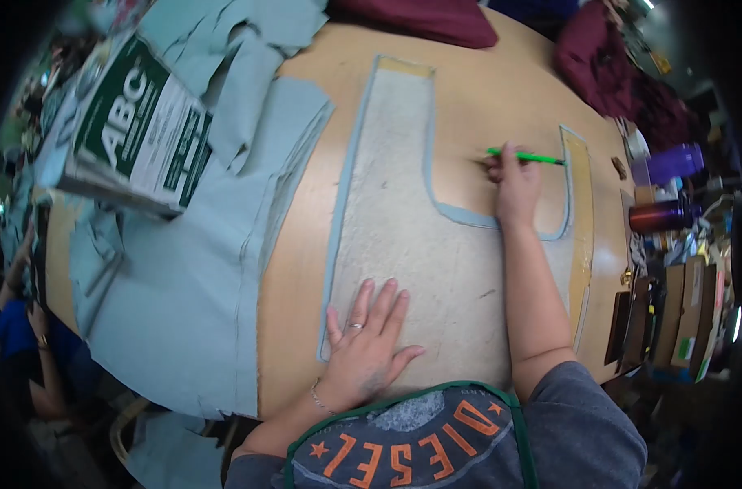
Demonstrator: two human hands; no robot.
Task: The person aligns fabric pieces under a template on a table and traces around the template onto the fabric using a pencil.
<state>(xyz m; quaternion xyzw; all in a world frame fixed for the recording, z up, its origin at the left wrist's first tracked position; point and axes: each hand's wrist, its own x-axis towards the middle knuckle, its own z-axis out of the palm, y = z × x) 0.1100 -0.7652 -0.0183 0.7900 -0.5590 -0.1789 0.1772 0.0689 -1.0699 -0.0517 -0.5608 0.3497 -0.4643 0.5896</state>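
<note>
A large pale pattern piece [412,236] lies flat on the wooden table, with light blue fabric [336,236] showing along its edges. My left hand [367,342] rests palm down on its lower left part, fingers spread. Above the inner curve of the piece, my right hand [515,183] holds a bright green pen [527,156] between its fingers. One end of the pen points right, close to the narrow right arm of the pattern, which has a yellowish strip [580,187]. Whether it touches the edge there I cannot tell.
Stacked light blue fabric [183,285] covers the left side, with a green and white ABC package [143,130] on it. Dark red cloth [420,18] lies at the back. Bottles [660,215] and boxes [687,310] stand at the right. Another person's arm [49,367] shows far left.
</note>
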